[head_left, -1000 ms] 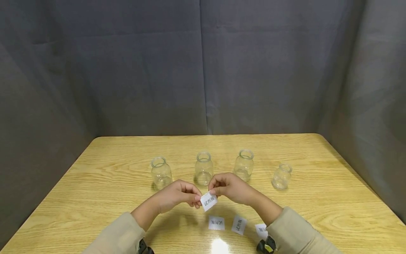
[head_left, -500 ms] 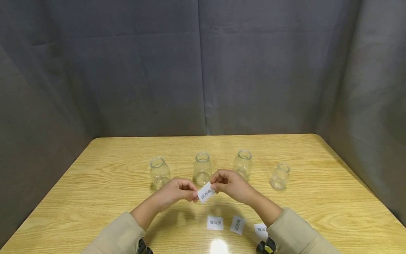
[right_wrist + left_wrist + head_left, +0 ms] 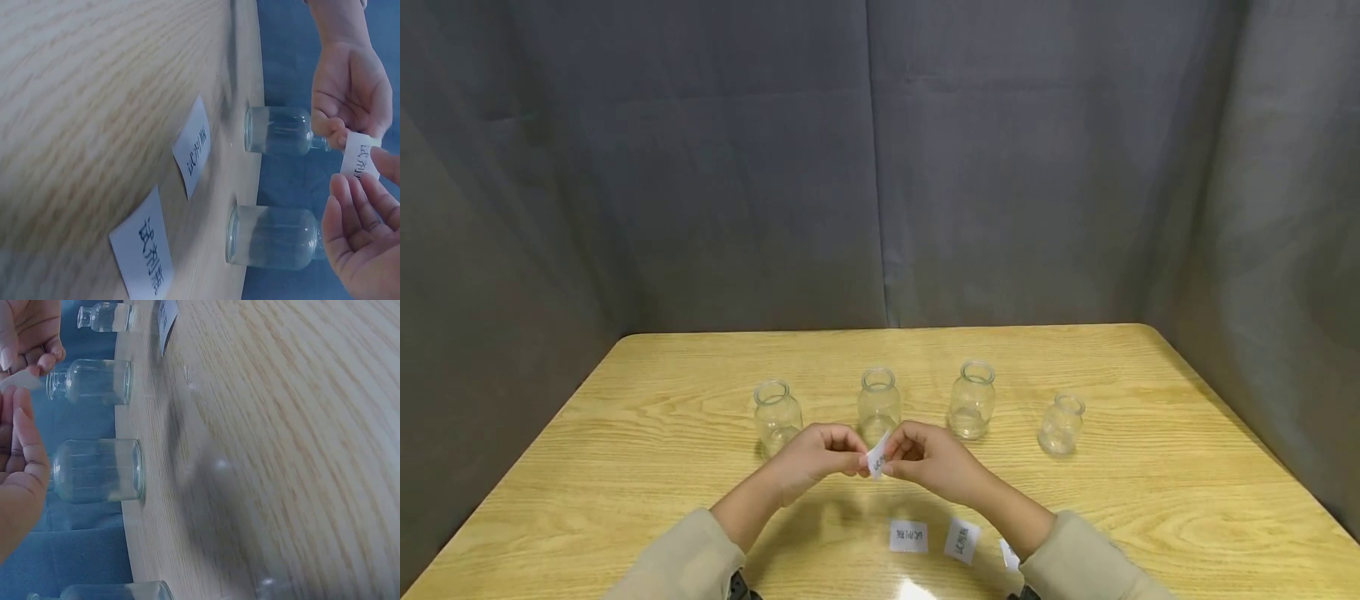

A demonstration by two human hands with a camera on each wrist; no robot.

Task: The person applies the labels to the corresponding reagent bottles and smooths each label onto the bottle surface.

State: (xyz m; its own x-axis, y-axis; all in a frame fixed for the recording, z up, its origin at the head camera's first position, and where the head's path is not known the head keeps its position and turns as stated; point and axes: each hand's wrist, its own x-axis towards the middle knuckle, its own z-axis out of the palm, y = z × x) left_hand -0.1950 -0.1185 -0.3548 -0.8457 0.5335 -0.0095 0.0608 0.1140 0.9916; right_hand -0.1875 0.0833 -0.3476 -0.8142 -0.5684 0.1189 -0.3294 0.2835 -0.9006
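A small white label with handwriting (image 3: 876, 458) is held up between the two hands, above the table. The left hand (image 3: 816, 460) pinches its left end between thumb and finger; the right hand (image 3: 936, 460) pinches its right end, covering part of the writing. In the right wrist view the label (image 3: 359, 156) shows dark characters, with the left hand (image 3: 352, 94) above it and the right hand (image 3: 369, 231) below. Behind the hands stands a glass jar (image 3: 879, 400). The left wrist view shows the label (image 3: 24, 379) nearly edge-on between the fingertips.
More open glass jars stand in the row: one at left (image 3: 778, 417), one right of centre (image 3: 972, 400), and a smaller one (image 3: 1061, 425) at far right. Written labels lie nearer the front: one (image 3: 908, 536), another (image 3: 962, 540), and a third (image 3: 1010, 554) partly behind the right forearm.
The label has risen and moved slightly left from its place a second ago. The right hand has come closer to the left hand, and the label now looks narrower and bent.
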